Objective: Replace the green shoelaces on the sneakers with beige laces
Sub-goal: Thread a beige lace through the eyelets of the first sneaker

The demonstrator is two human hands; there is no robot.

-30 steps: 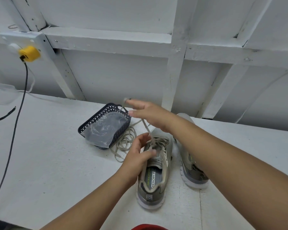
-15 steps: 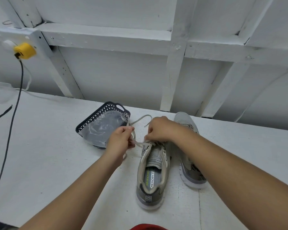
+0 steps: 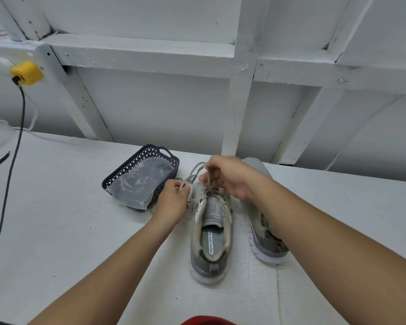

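Two grey sneakers stand side by side on the white table, heels towards me. The left sneaker (image 3: 211,233) has a beige lace (image 3: 195,171) threaded near its toe, with a loop rising above the eyelets. My left hand (image 3: 174,202) pinches one strand of that lace at the shoe's left side. My right hand (image 3: 227,177) hovers over the toe end and pinches the other strand. The right sneaker (image 3: 265,235) is partly hidden behind my right forearm. No green lace shows.
A dark perforated basket (image 3: 150,153) holding a clear plastic bag (image 3: 138,184) sits just left of the shoes. A black cable (image 3: 12,160) runs down from a yellow plug (image 3: 27,73) at the far left. White wooden framing backs the table.
My right hand came down from its raised reach to the shoe's toe. My left hand moved from the tongue to the left side, and both now pinch the lace.
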